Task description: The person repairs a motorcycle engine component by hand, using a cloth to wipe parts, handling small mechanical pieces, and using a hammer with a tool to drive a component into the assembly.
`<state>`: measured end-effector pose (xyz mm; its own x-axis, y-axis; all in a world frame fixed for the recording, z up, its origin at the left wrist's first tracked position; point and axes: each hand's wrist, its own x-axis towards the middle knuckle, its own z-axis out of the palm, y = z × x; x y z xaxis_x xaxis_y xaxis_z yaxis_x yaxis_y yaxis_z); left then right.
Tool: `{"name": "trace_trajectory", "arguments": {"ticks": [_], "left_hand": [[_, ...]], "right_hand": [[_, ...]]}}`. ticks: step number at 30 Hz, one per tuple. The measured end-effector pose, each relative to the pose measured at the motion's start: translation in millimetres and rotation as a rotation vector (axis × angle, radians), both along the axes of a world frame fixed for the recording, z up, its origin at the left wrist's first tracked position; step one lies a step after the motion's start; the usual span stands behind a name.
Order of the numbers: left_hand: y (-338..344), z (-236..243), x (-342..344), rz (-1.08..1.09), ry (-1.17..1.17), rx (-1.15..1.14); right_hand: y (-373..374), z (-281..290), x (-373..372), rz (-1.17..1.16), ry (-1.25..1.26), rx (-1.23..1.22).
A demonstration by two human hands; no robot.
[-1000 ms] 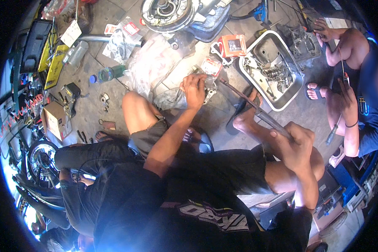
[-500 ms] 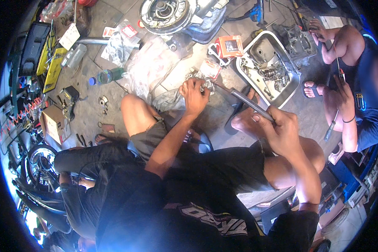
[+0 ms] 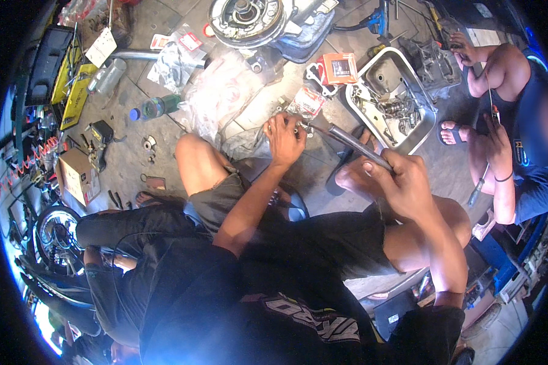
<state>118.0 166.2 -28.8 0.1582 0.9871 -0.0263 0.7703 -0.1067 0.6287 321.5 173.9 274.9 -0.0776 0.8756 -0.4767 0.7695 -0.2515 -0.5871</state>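
1. Between the two hands: a long metal tool [image 3: 360, 145], gripped near its lower end by the closed fingers of the right hand [image 3: 406, 182]; long axis slanted up and leftward, far end directed at the left hand [image 3: 285, 140].
2. Left hand, nearer that end: a small metal part [image 3: 296, 129] is held by curled fingers; whether it is touched by the tool cannot be told.
3. Beneath the tool: sandalled foot [image 3: 353, 174].
4. Around: white-rimmed tray [image 3: 402, 148], right; orange box [image 3: 340, 68], beyond.
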Motion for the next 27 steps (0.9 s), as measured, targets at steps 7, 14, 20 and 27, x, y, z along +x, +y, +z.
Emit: {"name": "trace_trajectory", "arguments": {"ticks": [7, 14, 20, 27], "left_hand": [[2, -2, -2, 0.009, -0.003, -0.015], [3, -1, -1, 0.018, -0.043, -0.040], [5, -2, -8, 0.020, -0.073, -0.072], [15, -17, 2, 0.410, 0.090, -0.009]], "right_hand": [[16, -7, -5, -0.004, 0.042, 0.010], [34, -18, -2, 0.015, -0.033, 0.029], [72, -10, -29, 0.151, -0.012, 0.020], [83, -19, -33, 0.002, -0.073, -0.330]]}}
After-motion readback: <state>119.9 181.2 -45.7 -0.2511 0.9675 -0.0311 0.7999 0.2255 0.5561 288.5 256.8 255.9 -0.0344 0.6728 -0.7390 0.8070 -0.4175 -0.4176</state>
